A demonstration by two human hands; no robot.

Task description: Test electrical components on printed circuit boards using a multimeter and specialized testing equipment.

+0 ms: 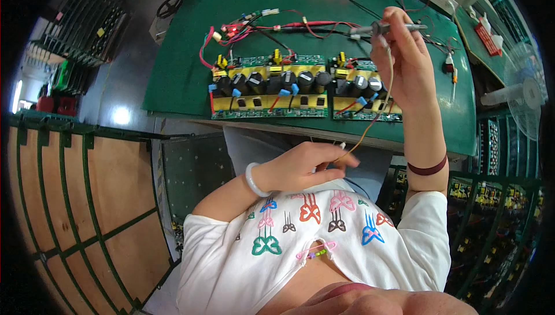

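My right hand (407, 63) is raised over the right part of the green bench, its fingers closed around a grey pen-shaped probe (378, 28) held roughly level. A thin yellowish lead (364, 134) hangs from the probe and runs down to my left hand (309, 164). That hand is in front of my body, below the bench edge, with its fingers curled at the lead; a small whitish tip shows beside them. Beneath my right hand lies a circuit board (359, 86), partly covered by my wrist. Left of it sits a longer circuit board (269, 89) with black capacitors and yellow transformers.
Red and black cables (300, 26) cross the green bench (179, 83) behind the boards to a small lit module (233, 30). A screwdriver (455, 78) lies at the right, near a white fan (520, 95). Racks with boards (485, 211) stand at lower right, wooden panels (98, 182) at left.
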